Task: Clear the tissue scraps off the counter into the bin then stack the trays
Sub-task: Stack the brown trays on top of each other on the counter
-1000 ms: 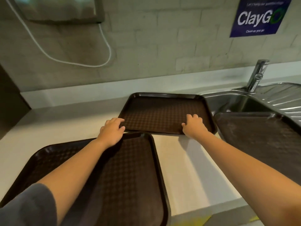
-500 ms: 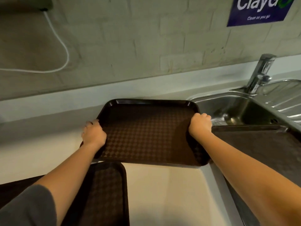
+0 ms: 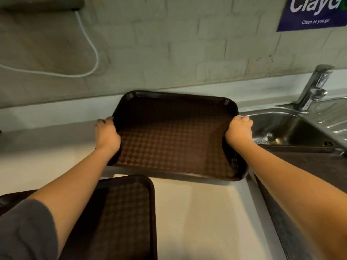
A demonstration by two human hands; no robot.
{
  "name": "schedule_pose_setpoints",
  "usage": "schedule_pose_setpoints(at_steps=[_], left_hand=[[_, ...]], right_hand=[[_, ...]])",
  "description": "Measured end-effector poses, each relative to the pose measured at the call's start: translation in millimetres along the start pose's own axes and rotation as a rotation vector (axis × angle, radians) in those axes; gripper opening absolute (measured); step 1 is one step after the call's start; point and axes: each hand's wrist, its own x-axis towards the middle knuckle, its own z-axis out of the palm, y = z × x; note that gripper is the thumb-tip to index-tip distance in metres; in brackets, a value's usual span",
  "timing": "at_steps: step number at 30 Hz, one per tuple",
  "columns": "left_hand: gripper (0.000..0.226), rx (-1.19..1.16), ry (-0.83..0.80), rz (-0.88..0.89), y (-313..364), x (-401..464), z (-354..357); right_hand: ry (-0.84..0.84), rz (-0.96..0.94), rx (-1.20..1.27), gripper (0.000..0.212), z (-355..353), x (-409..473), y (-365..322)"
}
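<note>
A dark brown tray (image 3: 176,139) with a chequered floor is lifted off the white counter (image 3: 197,218), its far edge raised toward the wall. My left hand (image 3: 106,135) grips its left rim and my right hand (image 3: 239,131) grips its right rim. A second brown tray (image 3: 124,218) lies flat on the counter at the lower left, partly under my left forearm. A third brown tray (image 3: 308,169) rests at the right, across the sink's near edge. No tissue scraps are in view.
A steel sink (image 3: 281,128) with a tap (image 3: 313,89) and a ribbed drainer sits at the right. A brick wall rises behind the counter, with a white cable (image 3: 93,51) and a blue sign (image 3: 315,12).
My hands moved from the tray's near edge to its left and right rims and took hold. The tray has come up off the counter and tilted.
</note>
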Motion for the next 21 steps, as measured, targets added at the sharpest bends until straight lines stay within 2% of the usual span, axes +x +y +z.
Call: schedule_pose_setpoints(at_steps=[10,17,21], left_hand=[[0.057,-0.009,0.055,-0.021,-51,-50,-82],[0.053,0.061,0.031,-0.158,-133,-112,-138],[0.038,0.133,0.008,-0.242,-183,-153,-165]], right_hand=[[0.005,-0.097,-0.03,0.051,-26,-76,-35],[-0.002,-0.259,-0.144,0.03,-4,-152,-73],[-0.033,-0.339,-0.13,0.022,17,-201,-96]])
